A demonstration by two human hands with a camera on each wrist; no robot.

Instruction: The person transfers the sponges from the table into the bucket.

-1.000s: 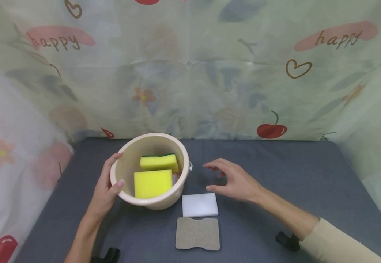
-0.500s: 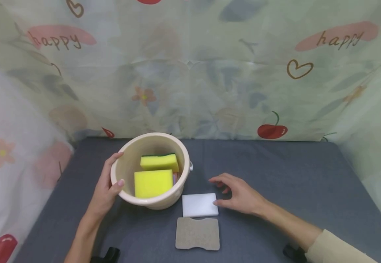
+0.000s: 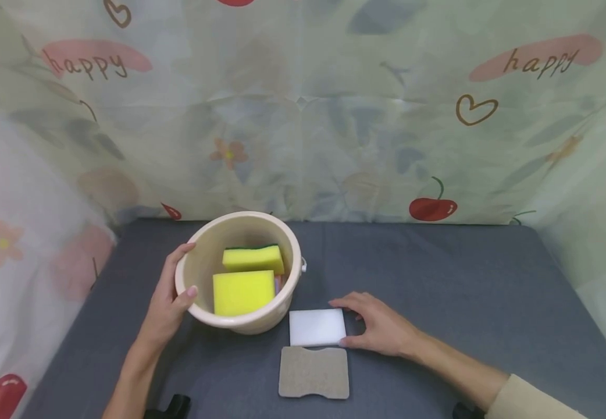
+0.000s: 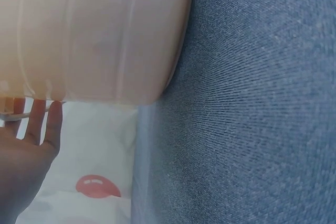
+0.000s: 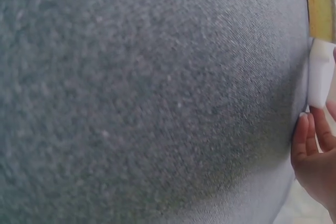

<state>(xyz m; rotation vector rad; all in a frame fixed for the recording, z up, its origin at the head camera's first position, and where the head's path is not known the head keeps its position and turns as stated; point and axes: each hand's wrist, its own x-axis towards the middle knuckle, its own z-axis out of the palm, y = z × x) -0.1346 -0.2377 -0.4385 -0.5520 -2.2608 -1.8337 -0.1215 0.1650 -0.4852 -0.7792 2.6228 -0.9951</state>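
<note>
A cream bucket [image 3: 263,322] stands left of centre in the head view, tilted toward me. My left hand [image 3: 167,299] grips its left rim, thumb over the near side. Inside lie two yellow sponges [image 3: 243,294], the farther one with a dark green layer, and partly hidden pinkish and purple pieces. My right hand [image 3: 384,327] pinches the right end of a white sponge block [image 3: 316,327], thumb at its near corner and fingers at the far edge. The right wrist view shows fingertips against the white block [image 5: 320,74]. A grey-brown pad [image 3: 314,373] with notched sides lies just nearer to me.
Dark grey-blue cloth [image 3: 465,273] covers the table. A patterned curtain [image 3: 303,157] closes off the back and both sides. The bucket's white handle joint [image 3: 303,265] sticks out at its right. A black wrist mount [image 3: 174,407] shows below the left forearm.
My right hand has come down and toward me, from above and beyond the white sponge block onto its right end. The left hand and bucket have stayed in place.
</note>
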